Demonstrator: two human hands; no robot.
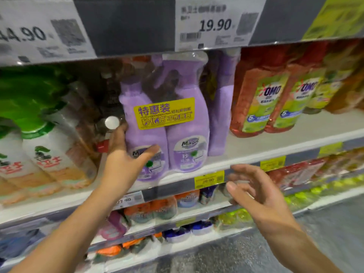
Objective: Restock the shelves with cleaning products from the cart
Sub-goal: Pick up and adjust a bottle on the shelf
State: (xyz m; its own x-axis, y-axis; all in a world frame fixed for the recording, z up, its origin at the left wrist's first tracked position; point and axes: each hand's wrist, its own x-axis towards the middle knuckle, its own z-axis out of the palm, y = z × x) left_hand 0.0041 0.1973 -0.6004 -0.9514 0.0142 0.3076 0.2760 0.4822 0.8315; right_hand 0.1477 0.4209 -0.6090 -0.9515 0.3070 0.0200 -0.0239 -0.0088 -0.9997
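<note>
Between left fingers: purple twin-pack.

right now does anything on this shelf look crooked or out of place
Yes: the purple twin pack leans left and its base sticks out past the shelf edge. The left hand is pressed on its lower left side; the right hand hovers open, apart from it. No spills or damage show.
</note>
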